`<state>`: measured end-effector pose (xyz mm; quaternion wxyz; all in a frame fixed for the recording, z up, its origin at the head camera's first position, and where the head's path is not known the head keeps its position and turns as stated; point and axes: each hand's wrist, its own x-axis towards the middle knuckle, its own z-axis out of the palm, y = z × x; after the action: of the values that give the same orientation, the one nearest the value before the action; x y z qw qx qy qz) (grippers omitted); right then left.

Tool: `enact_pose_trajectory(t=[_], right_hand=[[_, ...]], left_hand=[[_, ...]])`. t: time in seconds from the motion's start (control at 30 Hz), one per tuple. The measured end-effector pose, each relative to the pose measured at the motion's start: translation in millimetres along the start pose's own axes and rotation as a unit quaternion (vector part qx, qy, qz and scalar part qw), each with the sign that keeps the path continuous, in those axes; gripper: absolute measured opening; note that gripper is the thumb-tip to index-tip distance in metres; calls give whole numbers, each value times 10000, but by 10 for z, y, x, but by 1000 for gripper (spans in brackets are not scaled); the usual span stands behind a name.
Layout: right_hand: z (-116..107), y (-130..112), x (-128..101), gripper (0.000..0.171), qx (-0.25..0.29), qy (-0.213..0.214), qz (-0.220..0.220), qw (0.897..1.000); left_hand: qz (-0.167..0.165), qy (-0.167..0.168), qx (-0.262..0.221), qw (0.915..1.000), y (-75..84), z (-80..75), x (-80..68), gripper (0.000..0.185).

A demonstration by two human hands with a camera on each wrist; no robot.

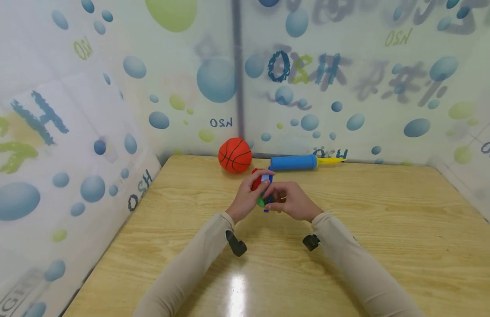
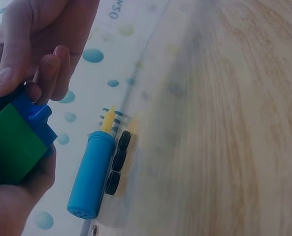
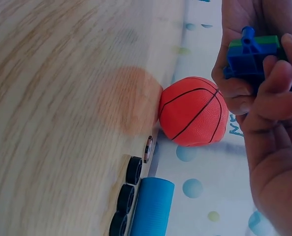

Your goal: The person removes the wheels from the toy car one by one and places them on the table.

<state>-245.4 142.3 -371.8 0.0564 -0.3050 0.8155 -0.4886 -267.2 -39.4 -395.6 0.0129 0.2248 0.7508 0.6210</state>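
Both hands, left hand (image 1: 245,198) & right hand (image 1: 292,201), pinched the toy block piece (image 1: 264,190) near table's (image 1: 387,229) far edge, probably fitting parts; next needs careful alignment.

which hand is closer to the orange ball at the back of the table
Left. The left hand sits just in front of the orange ball, slightly to its right; the right hand is farther right, nearer the blue pump.

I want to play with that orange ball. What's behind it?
Right behind the ball is the bubble-patterned wall, and the blue pump lies beside it. The ball hides the strip where table meets wall.
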Motion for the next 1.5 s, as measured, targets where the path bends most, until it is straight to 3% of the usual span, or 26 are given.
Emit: enact_pose_trajectory(t=[0.37,0.6,0.77,0.93,1.07,1.27,1.5], right_hand=[[41,21,-30,14,-16,141,2,9999],[9,-73,-59,13,-952,706,-605,9911],[-120,-56,-89,27,-526,671,-221,9961],[-208,11,-133,33,-551,451,-77,9974],[-271,71,-169,32,-791,437,54,9959],[-409,148,-224,31,-1457,881,95,9854],[-597,294,-291,31,-1489,855,550,9836]], left_hand=[[315,108,373,9987,-15,70,-13,27],[45,526,379,9979,-45,-25,-3,28],[-91,148,168,9997,-6,-84,-31,31],[-325,-103,-203,9992,23,-100,-20,31],[-433,-196,-420,9980,29,-101,-20,32],[-416,-257,-492,9976,33,-110,-36,32],[-413,-287,-472,9976,-2,-122,-38,36]])
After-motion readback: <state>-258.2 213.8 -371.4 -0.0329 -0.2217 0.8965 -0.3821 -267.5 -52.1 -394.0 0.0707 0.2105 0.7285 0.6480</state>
